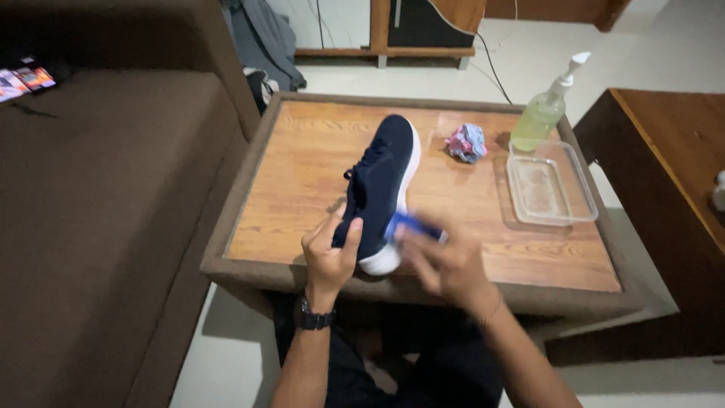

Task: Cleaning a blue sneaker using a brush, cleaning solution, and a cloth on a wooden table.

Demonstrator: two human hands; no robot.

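from the head view i see my left hand (330, 253) clamped on the heel of a navy shoe (381, 185) at frame centre on the wooden table (302, 181). my right hand (445, 264), blurred, grips a blue object (411, 224) against its white sole.

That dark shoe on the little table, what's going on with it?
A seated person steadies a navy shoe with a white sole by its heel with the left hand. The right hand, blurred, presses a small blue thing against the sole's side. On the wooden table sit a crumpled cloth, a pump bottle and a clear tray.
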